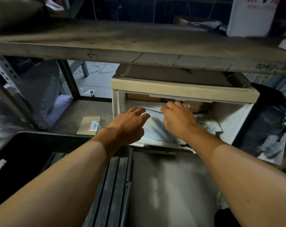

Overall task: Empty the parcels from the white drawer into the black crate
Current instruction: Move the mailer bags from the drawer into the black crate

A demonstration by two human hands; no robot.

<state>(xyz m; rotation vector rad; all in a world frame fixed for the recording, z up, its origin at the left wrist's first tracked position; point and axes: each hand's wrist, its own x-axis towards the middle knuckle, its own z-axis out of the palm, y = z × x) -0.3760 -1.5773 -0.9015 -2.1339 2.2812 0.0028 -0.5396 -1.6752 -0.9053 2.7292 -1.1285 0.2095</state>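
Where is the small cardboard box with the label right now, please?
In the head view, the small cardboard box lies on the lower shelf, left of the white drawer and just beyond the black crate.
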